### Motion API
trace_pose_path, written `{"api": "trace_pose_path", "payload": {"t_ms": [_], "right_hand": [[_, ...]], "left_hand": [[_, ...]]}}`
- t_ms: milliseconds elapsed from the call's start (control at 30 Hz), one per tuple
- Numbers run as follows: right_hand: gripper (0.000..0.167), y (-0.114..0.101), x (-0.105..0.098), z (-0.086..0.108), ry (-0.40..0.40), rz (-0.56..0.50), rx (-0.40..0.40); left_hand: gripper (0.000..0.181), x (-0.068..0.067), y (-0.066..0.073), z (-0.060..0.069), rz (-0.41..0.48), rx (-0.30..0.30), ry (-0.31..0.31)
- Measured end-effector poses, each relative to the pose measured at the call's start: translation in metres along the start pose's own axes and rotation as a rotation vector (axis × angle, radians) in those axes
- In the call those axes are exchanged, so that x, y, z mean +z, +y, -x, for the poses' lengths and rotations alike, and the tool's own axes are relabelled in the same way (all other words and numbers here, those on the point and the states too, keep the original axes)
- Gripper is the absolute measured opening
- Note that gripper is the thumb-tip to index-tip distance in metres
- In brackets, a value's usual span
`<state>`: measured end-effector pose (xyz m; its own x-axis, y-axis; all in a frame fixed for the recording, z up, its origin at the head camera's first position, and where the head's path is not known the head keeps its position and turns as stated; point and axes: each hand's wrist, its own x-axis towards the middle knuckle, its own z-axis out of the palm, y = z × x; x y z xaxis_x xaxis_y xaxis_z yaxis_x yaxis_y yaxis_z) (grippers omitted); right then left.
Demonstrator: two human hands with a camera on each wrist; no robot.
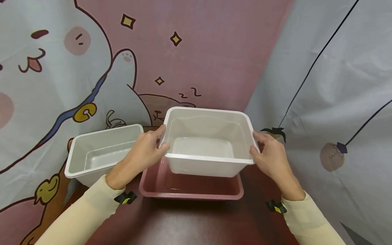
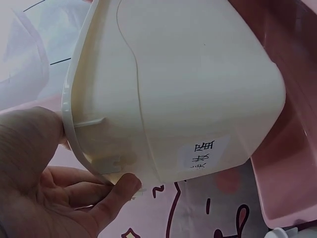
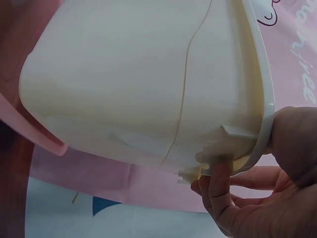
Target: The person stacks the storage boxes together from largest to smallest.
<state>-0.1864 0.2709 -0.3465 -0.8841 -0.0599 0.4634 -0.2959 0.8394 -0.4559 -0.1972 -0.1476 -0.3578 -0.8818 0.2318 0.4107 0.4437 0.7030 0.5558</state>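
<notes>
A white plastic bin (image 1: 202, 148) hangs over a pink bin (image 1: 191, 195), its inside bare and tilted toward me. At its left end, my left hand (image 1: 147, 148) grips the rim. My right hand (image 1: 271, 153) holds the opposite end, thumb on the rim. Seen in the left wrist view, the white bin (image 2: 198, 89) bears a label (image 2: 203, 153) with handwritten characters, and the fingers curl under its rim. The right wrist view shows fingers (image 3: 220, 186) hooked beneath the rim of the bin (image 3: 114, 84). Part of the pink bin is hidden behind the white one.
A second white bin (image 1: 104, 149) stands at the left, partly behind my left forearm. The dark red tabletop (image 1: 190, 221) lies under the pink bin. Printed cloth (image 1: 208, 51) with cartoon figures hangs behind, and a pale cloth (image 1: 337, 102) hangs at the right.
</notes>
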Motion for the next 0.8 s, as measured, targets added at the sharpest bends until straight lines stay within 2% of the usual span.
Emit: {"api": "trace_pose_path", "payload": {"t_ms": [267,567,800], "right_hand": [[0.053,0.001,0.01,0.006,-0.024,-0.01,0.007],[0.054,0.002,0.021,0.011,-0.033,-0.052,0.016],[0.054,0.006,0.032,0.016,-0.067,-0.075,0.05]], "left_hand": [[0.07,0.003,-0.009,0.009,-0.018,-0.015,-0.008],[0.07,0.007,-0.019,0.018,-0.018,-0.002,0.003],[0.067,0.015,-0.027,0.024,-0.073,0.028,0.027]]}}
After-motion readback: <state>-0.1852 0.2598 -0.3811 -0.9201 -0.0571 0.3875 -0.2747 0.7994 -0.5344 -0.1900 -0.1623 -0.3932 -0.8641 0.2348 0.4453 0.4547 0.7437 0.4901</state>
